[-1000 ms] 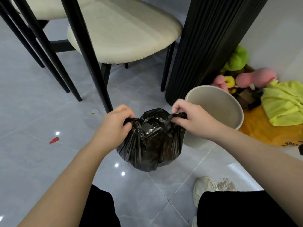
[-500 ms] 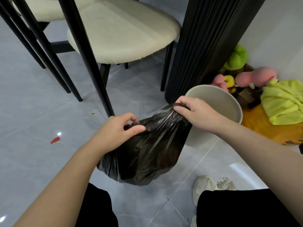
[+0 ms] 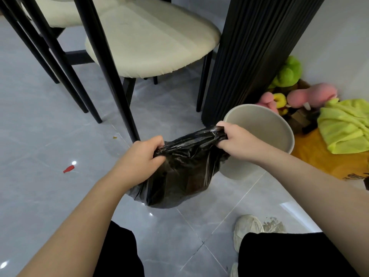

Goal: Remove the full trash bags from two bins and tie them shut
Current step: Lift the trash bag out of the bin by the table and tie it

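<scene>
We have the black trash bag (image 3: 179, 172) out of the bin (image 3: 279, 124) and resting on the grey tiled floor (image 3: 50, 196), just in front of the emptied bin and touching its near side. Our left hand (image 3: 139, 158) has its grip closed on 1 bunch of the bag's mouth, and our right hand (image 3: 237, 140) has its grip closed on the opposite bunch, with the film stretched taut between them.

The step in hand, as we judge it, is the knot. To do it well we keep both bunches long enough to cross, gather each into a tight rope so no loose edge gapes, and keep the bag's weight on the floor rather than hanging from the thin plastic. We then cross the 2 ends low, close to the contents, and pull evenly outward so the knot seats without tearing. Thin film like this probably splits if we jerk it. The chair leg (image 3: 111, 80) stands just behind our left hand, so we pull sideways with care.
</scene>
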Tool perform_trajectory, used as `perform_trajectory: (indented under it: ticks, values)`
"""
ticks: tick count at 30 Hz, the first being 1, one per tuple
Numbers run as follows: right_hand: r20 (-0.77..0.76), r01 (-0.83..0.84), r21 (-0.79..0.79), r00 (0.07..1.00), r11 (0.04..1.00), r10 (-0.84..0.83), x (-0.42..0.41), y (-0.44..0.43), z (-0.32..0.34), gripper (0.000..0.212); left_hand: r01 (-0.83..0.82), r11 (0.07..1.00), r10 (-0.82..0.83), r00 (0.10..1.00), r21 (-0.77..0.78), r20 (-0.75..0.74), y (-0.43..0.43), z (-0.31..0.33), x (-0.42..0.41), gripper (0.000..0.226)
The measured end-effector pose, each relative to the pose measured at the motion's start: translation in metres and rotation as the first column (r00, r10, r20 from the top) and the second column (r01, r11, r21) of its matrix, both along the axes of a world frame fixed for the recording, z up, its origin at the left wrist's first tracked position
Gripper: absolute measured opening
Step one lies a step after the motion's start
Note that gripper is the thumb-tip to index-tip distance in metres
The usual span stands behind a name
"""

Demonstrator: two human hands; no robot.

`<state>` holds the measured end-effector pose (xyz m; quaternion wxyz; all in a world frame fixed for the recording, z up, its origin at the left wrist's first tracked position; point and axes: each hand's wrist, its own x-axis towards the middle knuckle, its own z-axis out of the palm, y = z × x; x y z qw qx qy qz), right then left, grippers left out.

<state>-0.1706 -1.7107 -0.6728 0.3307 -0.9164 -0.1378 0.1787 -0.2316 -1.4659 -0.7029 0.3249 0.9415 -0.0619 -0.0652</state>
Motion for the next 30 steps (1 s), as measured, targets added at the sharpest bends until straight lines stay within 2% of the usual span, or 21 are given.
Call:
perform_trajectory:
  ticks: [3,4,6,7,9,10,13,15,17,18,21,25,28,30]
  values:
    - [-0.102,-0.063,0.227,0.991,0.972,0.088,-0.008,0.013,-0.002,0.03,0.013,0.987,-0.013,1.0,-0.158,0.003,-0.011,0.001,-0.001,0.015]
    - [-0.104,-0.115,0.251,0.984,0.961,0.145,-0.012,0.017,-0.003,0.04,0.024,0.98,-0.022,1.0,-0.2,0.014,-0.015,0.001,-0.001,0.022]
    - [-0.077,-0.204,0.2,0.972,0.958,0.223,-0.018,0.025,-0.006,0.049,0.064,0.969,-0.049,0.997,-0.239,0.068,-0.024,0.004,-0.002,0.027]
    - [-0.066,-0.229,0.151,0.968,0.962,0.241,-0.02,0.027,-0.008,0.043,0.077,0.966,-0.054,0.994,-0.247,0.099,-0.028,0.005,-0.002,0.022]
    - [-0.033,-0.238,0.053,0.97,0.97,0.24,-0.023,0.03,-0.009,0.01,0.08,0.963,-0.047,0.99,-0.259,0.131,-0.033,0.006,-0.004,0.022]
    - [-0.014,-0.214,0.018,0.977,0.977,0.214,-0.022,0.03,-0.009,0.006,0.068,0.961,-0.036,0.992,-0.27,0.122,-0.033,0.006,-0.005,0.022]
    - [-0.051,-0.129,-0.004,0.99,0.992,0.129,-0.021,0.029,-0.007,0.023,0.03,0.952,-0.012,0.998,-0.305,0.061,-0.026,0.002,-0.004,0.013]
    - [-0.084,-0.095,0.025,0.992,0.995,0.097,-0.022,0.028,-0.005,0.028,0.063,0.973,-0.06,0.998,-0.221,0.02,-0.019,0.0,-0.004,0.018]
    - [-0.099,-0.068,0.052,0.992,0.996,0.073,-0.025,0.029,-0.004,0.029,0.124,0.988,-0.122,0.992,-0.087,0.032,-0.015,-0.003,-0.004,0.007]
    - [-0.105,-0.062,0.071,0.992,0.996,0.069,-0.026,0.029,-0.002,0.029,0.114,0.992,-0.112,0.993,-0.059,0.045,-0.014,-0.003,-0.004,0.014]
    - [-0.114,-0.103,0.044,0.988,0.994,0.107,-0.028,0.03,0.004,0.035,0.003,0.99,0.005,0.998,-0.143,0.059,-0.014,0.001,-0.004,0.017]
    - [-0.084,-0.276,-0.141,0.96,0.951,0.266,-0.031,0.032,0.005,0.042,-0.063,0.969,0.055,0.998,-0.24,-0.042,-0.019,0.006,-0.006,0.02]
    - [-0.005,-0.334,-0.217,0.94,0.917,0.341,-0.029,0.033,-0.003,0.031,-0.045,0.971,0.027,0.996,-0.235,-0.082,-0.023,0.005,-0.009,0.022]
    - [0.059,-0.292,-0.238,0.948,0.926,0.314,-0.026,0.034,-0.005,0.04,-0.04,0.98,0.031,0.998,-0.195,-0.048,-0.023,0.005,-0.008,0.026]
